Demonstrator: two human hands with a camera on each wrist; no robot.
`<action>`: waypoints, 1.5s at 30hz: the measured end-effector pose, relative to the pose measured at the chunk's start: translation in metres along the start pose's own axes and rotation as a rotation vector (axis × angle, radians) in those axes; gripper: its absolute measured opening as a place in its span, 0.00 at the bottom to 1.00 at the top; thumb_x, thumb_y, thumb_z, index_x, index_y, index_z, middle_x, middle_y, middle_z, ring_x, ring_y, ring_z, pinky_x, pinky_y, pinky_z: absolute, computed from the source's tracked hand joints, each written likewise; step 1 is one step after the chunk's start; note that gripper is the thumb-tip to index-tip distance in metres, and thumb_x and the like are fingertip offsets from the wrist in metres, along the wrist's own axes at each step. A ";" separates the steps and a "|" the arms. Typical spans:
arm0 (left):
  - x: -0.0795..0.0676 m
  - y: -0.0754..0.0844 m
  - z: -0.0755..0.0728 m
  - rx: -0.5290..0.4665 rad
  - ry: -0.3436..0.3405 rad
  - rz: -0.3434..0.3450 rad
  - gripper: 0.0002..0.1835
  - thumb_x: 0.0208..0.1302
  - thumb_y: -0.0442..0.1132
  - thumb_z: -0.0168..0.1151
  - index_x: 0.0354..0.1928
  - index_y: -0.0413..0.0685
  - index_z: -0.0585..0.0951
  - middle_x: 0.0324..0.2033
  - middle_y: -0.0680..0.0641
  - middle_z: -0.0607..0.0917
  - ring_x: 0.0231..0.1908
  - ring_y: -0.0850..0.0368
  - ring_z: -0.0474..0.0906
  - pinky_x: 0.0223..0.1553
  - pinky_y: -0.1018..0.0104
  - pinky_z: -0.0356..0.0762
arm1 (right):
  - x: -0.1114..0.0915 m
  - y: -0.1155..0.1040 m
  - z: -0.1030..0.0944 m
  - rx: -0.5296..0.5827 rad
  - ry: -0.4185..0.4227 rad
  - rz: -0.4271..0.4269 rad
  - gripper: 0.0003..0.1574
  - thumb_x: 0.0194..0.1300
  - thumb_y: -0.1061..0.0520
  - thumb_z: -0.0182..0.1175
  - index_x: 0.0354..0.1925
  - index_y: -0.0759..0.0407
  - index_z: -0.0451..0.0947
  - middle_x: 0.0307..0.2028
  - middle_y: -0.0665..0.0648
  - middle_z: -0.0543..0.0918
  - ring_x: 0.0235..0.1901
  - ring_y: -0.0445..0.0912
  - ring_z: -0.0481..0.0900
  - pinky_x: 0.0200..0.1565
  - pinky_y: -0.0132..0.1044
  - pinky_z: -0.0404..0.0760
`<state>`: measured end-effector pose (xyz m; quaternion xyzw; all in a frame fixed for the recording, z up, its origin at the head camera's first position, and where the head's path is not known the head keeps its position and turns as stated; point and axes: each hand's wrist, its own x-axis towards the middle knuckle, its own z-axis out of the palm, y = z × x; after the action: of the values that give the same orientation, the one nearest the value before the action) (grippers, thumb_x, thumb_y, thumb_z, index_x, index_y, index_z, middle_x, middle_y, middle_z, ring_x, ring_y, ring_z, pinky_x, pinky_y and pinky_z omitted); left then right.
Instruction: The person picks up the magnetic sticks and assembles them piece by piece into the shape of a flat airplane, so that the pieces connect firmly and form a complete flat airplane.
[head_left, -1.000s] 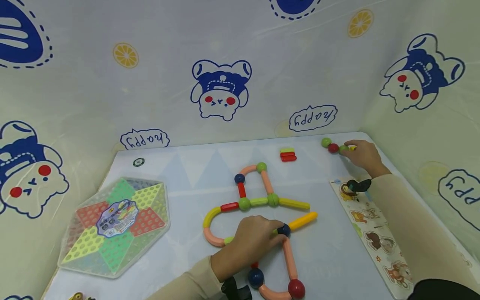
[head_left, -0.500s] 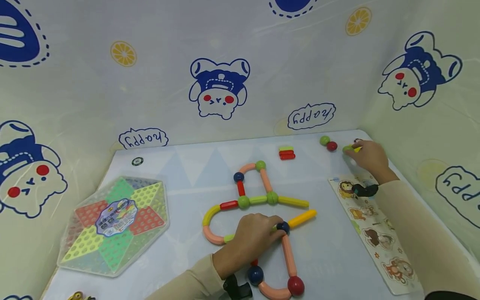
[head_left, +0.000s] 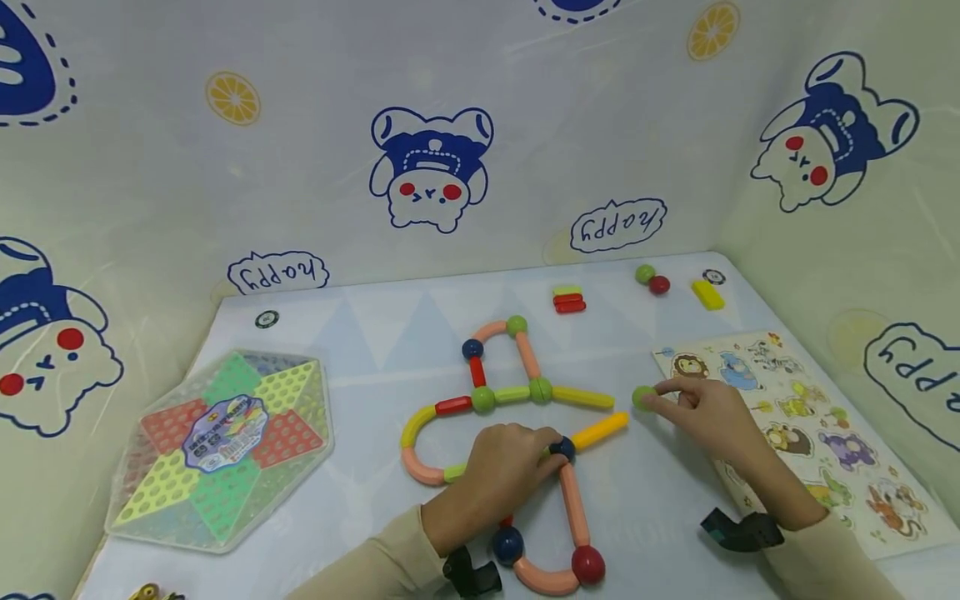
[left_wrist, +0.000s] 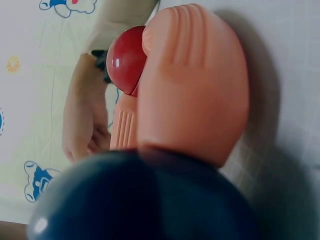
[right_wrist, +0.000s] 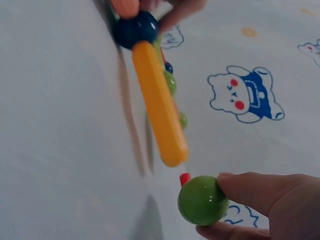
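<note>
My right hand [head_left: 712,421] pinches a green ball [right_wrist: 202,200] between thumb and fingertips, raised above the table. It is close to the free ends of a yellow rod [head_left: 583,397] and an orange-yellow rod [right_wrist: 159,107], touching neither. My left hand [head_left: 498,475] pinches a dark blue ball [head_left: 566,450] where the orange-yellow rod meets a pink rod [head_left: 574,504]. These belong to a figure of rods, curved pieces and balls on the table. Its lower loop has a red ball [head_left: 588,565] and another dark blue ball [head_left: 507,546]. The left hand covers part of the figure.
Left of the figure lies a clear hexagonal box [head_left: 225,450] with coloured panels. At the back are short red rods [head_left: 570,306], a loose red ball [head_left: 659,285], a green ball [head_left: 645,273] and a yellow piece [head_left: 708,295]. An animal sticker sheet [head_left: 810,442] lies under the right arm.
My right hand has carried the green ball from the back right corner toward the figure, uncovering the yellow piece and the sticker sheet. The left hand keeps its hold on the dark blue ball.
</note>
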<state>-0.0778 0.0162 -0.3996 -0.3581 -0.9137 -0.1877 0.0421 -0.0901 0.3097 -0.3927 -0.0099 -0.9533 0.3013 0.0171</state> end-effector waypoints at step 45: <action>0.000 -0.001 0.001 0.002 0.001 -0.007 0.15 0.57 0.53 0.65 0.41 0.55 0.85 0.25 0.59 0.84 0.21 0.72 0.74 0.23 0.82 0.66 | 0.101 0.014 -0.035 -0.136 -0.024 -0.122 0.19 0.64 0.48 0.59 0.48 0.59 0.80 0.14 0.54 0.67 0.14 0.49 0.65 0.15 0.35 0.61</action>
<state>-0.0782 0.0162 -0.4009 -0.3549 -0.9150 -0.1870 0.0424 -0.1899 0.3441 -0.3689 0.0507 -0.9705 0.2345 0.0235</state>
